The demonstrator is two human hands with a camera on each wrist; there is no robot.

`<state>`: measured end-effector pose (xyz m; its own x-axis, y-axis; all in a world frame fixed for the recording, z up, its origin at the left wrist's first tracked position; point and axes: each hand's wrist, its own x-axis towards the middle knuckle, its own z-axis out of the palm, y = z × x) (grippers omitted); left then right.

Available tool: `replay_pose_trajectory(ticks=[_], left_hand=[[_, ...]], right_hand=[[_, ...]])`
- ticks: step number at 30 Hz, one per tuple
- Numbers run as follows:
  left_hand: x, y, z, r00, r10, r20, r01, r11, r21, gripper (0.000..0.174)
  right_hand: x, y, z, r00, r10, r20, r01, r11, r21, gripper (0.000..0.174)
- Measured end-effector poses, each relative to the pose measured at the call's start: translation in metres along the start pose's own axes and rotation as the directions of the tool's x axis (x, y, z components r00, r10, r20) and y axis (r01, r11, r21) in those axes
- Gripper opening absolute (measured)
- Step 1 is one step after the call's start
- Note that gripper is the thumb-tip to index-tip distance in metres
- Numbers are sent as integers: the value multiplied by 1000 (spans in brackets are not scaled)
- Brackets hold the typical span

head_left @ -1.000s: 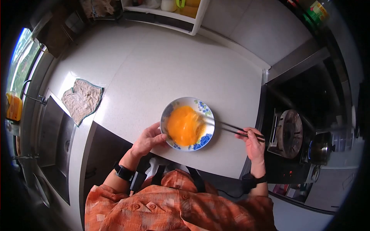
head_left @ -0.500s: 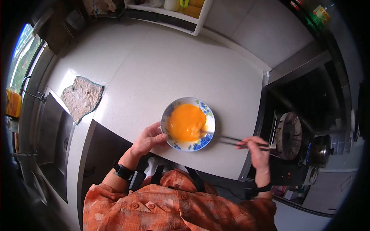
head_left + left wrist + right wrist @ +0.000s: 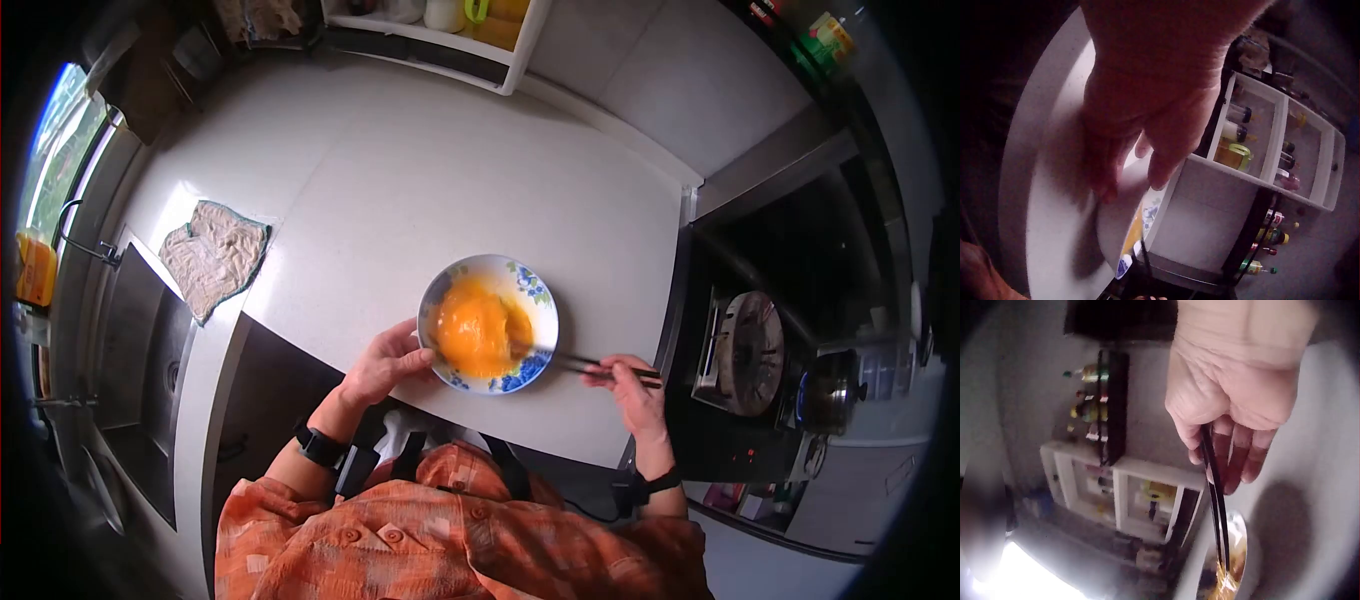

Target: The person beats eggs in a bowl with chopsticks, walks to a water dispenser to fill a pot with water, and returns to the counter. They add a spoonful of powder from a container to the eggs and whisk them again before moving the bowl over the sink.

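Two dark chopsticks [image 3: 1210, 462] are running leftward and slightly far from the right hand [image 3: 636, 393], which is pinching them, into orange liquid [image 3: 470, 328] in a bowl [image 3: 542, 318]. The bowl is sitting between the hands — the left hand [image 3: 384, 366], nearer, is gripping its near-left rim.

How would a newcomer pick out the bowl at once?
Start at the pale countertop and go to its near edge, by the orange shirt. There the left hand grips the bowl by its rim while chopsticks reach in. Its blue flowers and orange-yellow liquid set it apart from the crumpled beige cloth farther left.
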<state>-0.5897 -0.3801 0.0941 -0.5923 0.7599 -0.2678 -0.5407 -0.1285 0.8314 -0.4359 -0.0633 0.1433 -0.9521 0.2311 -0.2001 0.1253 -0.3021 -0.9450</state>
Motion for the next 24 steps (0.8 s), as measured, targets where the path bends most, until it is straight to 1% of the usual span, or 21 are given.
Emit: replay_pose_trajectory(ticks=[2, 3, 4, 5, 6, 7, 8, 10, 11, 12, 14, 18, 19, 20, 22, 23, 24], left_hand=[[-1, -1, 0, 1000, -6, 1, 6, 1000, 4, 55], [0, -3, -1, 1000, -5, 0, 5, 1000, 7, 55], [1, -3, -1, 1000, 0, -4, 0, 1000, 9, 55], [1, -2, -1, 1000, 3, -7, -3, 1000, 8, 55], [-1, -1, 0, 1000, 0, -7, 0, 1000, 14, 54], [-1, 0, 0, 1000, -4, -4, 4, 1000, 24, 53], [-2, -1, 0, 1000, -9, -3, 9, 1000, 26, 53], [-1, -1, 1, 1000, 6, -5, -6, 999, 33, 53], [0, 1, 2, 1000, 12, -5, -12, 999, 32, 53], [0, 3, 4, 1000, 4, -19, -4, 1000, 16, 55], [-2, 2, 4, 999, -15, -33, 15, 1000, 2, 57], [0, 1, 4, 1000, 11, -26, -10, 1000, 16, 57], [-2, 1, 4, 999, 2, -34, -2, 1000, 20, 57], [-2, 1, 4, 999, -2, -35, 2, 1000, 21, 57], [-2, 0, 3, 1000, 15, -17, -14, 1000, 14, 57], [-1, 0, 3, 1000, 20, -14, -20, 1000, 13, 57], [0, -1, 3, 1000, 16, -23, -15, 1000, 16, 57]], right_hand=[[6, -3, -12, 988, -101, -121, 110, 992, 70, 19], [10, -3, -13, 972, -133, -195, 138, 990, 13, 20], [8, -3, -11, 972, -136, -191, 141, 990, 10, 20], [3, -2, -4, 996, -43, -74, 44, 999, 13, 20], [-1, -1, 1, 998, 55, 41, -55, 998, 9, 21], [1, -2, -2, 1000, 14, 15, -14, 1000, 6, 22], [3, -1, -7, 1000, 15, 10, -15, 1000, 10, 22], [10, -2, -16, 982, -92, -167, 96, 995, 12, 22], [6, 3, -11, 990, -19, -139, 19, 1000, 0, 21], [6, 0, -7, 991, -19, -135, 19, 1000, -2, 21], [1, -2, -2, 1000, -12, -12, 13, 997, 70, 21], [5, 9, -7, 996, -25, -89, 30, 998, 53, 21], [-1, 0, 0, 998, 52, 43, -53, 998, 16, 20], [3, -1, -4, 998, 54, 42, -55, 998, 19, 20], [9, -3, -18, 986, -81, -145, 96, 991, 95, 21], [11, 6, -19, 976, -109, -189, 117, 993, 33, 21], [8, 3, -12, 976, -113, -186, 121, 992, 29, 21]])
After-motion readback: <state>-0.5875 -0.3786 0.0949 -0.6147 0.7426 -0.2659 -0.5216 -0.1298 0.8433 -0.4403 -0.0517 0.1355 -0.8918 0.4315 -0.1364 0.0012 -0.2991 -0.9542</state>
